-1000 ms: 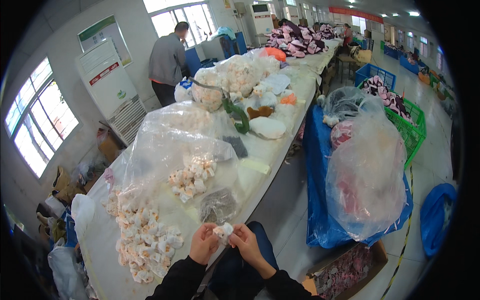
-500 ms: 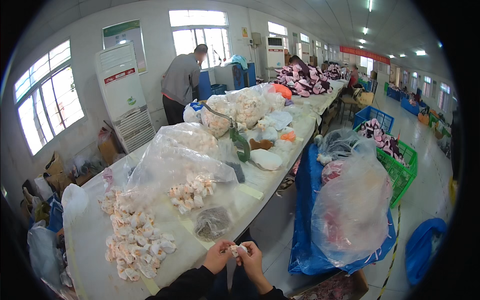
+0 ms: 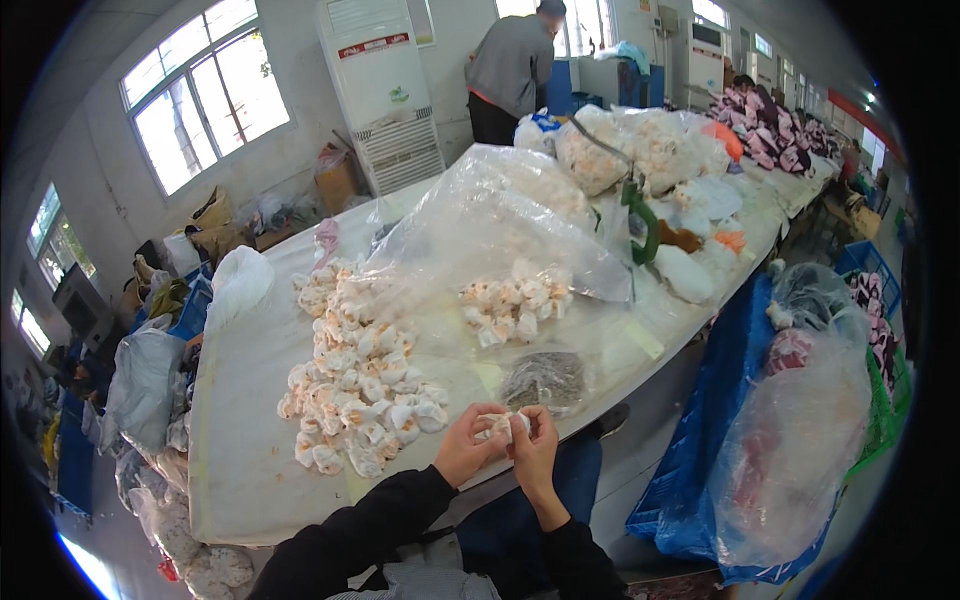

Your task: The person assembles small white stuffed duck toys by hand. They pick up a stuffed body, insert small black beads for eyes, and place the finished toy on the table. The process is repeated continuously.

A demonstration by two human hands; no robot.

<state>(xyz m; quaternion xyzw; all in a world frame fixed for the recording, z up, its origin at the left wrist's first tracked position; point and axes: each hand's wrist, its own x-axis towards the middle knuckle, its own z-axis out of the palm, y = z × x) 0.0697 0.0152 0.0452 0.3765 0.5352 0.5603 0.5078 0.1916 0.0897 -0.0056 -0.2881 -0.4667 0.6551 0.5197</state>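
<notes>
1. The left hand (image 3: pixel 468 450) and right hand (image 3: pixel 535 448) both have their fingertips pinched on a small white-and-orange soft fabric piece (image 3: pixel 509 426), held between them just by the table's near edge. Fingers cover much of it, so its exact shape cannot be told.
2. A loosened pinch could drop the piece toward the dark-trousered legs (image 3: pixel 570 480) below; pulling the hands apart could strain its cloth.
3. A leftward sweep of the forearm might scatter the loose heap of white-and-orange fabric pieces (image 3: pixel 365 385) across the pale, flat table (image 3: pixel 240 430).
4. Reaching forward could nudge the clear plastic bag of grey-brown material (image 3: pixel 545 381), lying just beyond the hands, and perhaps spill it.
</notes>
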